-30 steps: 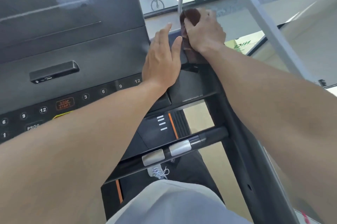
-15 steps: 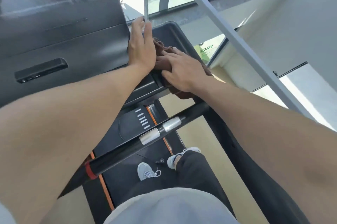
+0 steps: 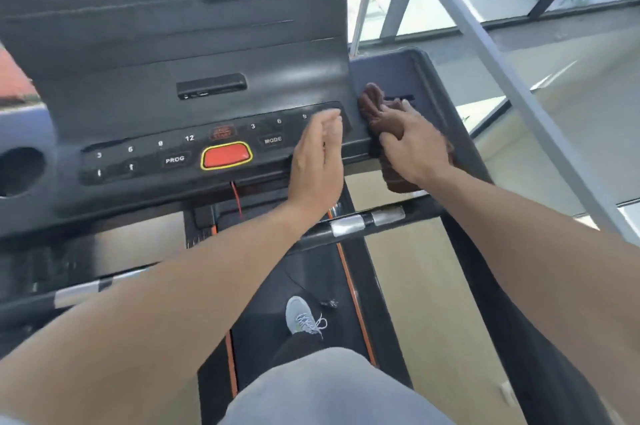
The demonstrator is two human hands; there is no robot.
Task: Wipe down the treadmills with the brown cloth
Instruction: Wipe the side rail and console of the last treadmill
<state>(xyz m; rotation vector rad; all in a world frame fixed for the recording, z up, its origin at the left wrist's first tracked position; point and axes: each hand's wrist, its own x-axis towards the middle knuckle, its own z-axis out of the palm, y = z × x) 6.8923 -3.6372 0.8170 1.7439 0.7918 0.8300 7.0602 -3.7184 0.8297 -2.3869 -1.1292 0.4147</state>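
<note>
I stand on a black treadmill, facing its console [image 3: 194,85]. The brown cloth [image 3: 372,102] lies bunched on the console's right side tray [image 3: 426,78]. My right hand [image 3: 412,144] grips the cloth and presses it onto the tray's near edge; part of the cloth hangs below the hand. My left hand [image 3: 317,161] rests with straight fingers on the right end of the button panel, just left of the cloth, and holds nothing.
A red stop button [image 3: 227,156] with a yellow rim sits mid-panel, a red cord hanging below it. A cup holder [image 3: 20,170] is at the left. A handlebar with metal sensors [image 3: 367,220] crosses below. A grey slanted beam [image 3: 502,64] and windows are at the right.
The view swung left and now shows the whole button panel. My right hand slid the cloth toward the tray's near edge. My left hand moved from the tray's far corner down to the panel.
</note>
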